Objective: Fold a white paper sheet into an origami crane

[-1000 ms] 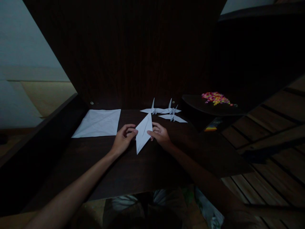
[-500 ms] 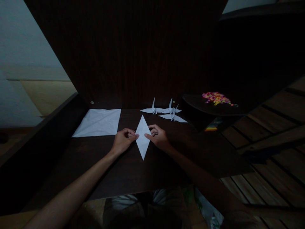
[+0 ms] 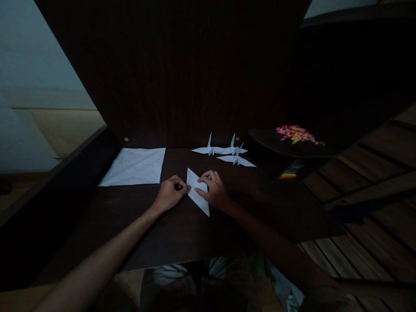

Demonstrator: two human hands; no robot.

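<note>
A white folded paper (image 3: 197, 196), diamond-shaped and tilted with its top leaning left, is between my two hands over the dark wooden surface. My left hand (image 3: 170, 193) pinches its left corner between thumb and fingers. On the other side my right hand (image 3: 214, 189) grips the right part, thumb on the paper's face and fingers bent over its upper edge. The right corner is hidden beneath that hand. Just beyond the hands stand three white origami cranes (image 3: 236, 160), close together near the back panel.
To the left lies a flat creased white paper sheet (image 3: 134, 167). On a dark rounded shelf (image 3: 266, 141) at the right is a pile of small colourful beads (image 3: 297, 133). A dark side board (image 3: 58, 182) borders the left; wooden slats (image 3: 373, 216) show at the far right.
The folded paper has turned counter-clockwise from upright to tilted, its top point now left and bottom point right. My right hand has shifted over more of its right side.
</note>
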